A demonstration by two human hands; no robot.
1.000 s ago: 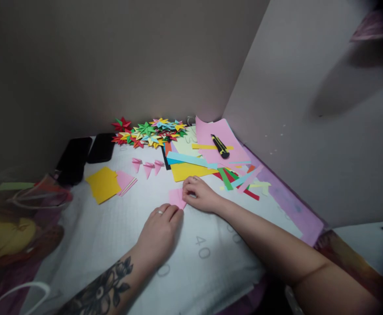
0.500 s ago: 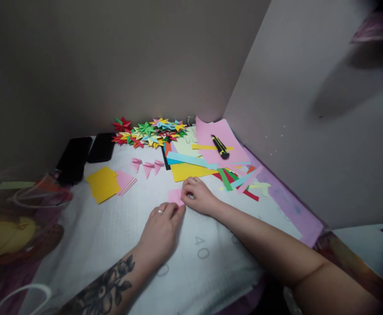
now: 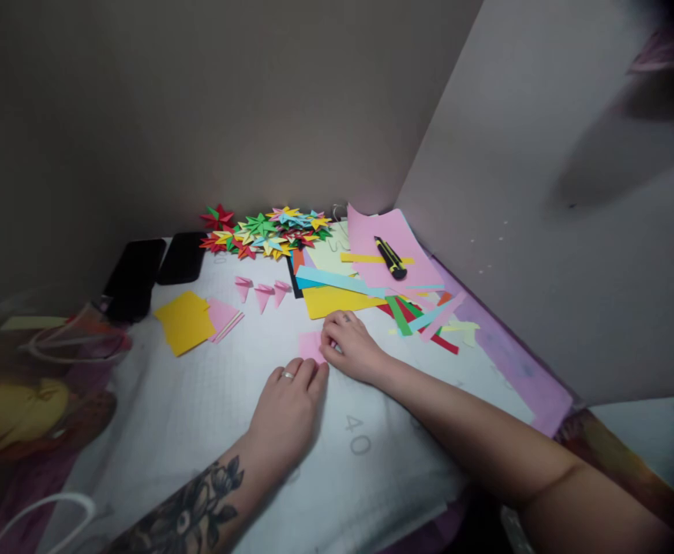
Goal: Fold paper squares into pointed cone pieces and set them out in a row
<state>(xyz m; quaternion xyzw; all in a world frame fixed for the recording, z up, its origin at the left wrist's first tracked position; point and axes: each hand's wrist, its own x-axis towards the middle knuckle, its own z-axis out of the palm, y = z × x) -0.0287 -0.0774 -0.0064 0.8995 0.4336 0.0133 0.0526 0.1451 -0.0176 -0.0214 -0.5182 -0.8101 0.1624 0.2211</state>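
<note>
A small pink paper piece (image 3: 310, 345) lies on the white gridded mat (image 3: 210, 400). My left hand (image 3: 286, 400) rests flat below it, fingertips pressing its near edge; a ring shows on one finger. My right hand (image 3: 349, 344) has curled fingers pinching the paper's right edge. Three folded pink paper points (image 3: 261, 292) lie a little farther back. A pile of multicoloured paper stars (image 3: 265, 231) sits by the wall.
Yellow and pink paper squares (image 3: 190, 321) lie to the left. Coloured sheets and strips (image 3: 372, 288) spread on the right, with a black-and-yellow utility knife (image 3: 390, 258) on a pink sheet. Two dark phones (image 3: 155, 265) lie at the back left. A plastic bag (image 3: 31, 369) sits at the left edge.
Both hands have stayed on the pink paper, fingers shifting only slightly along its edges. The view has drifted a little.
</note>
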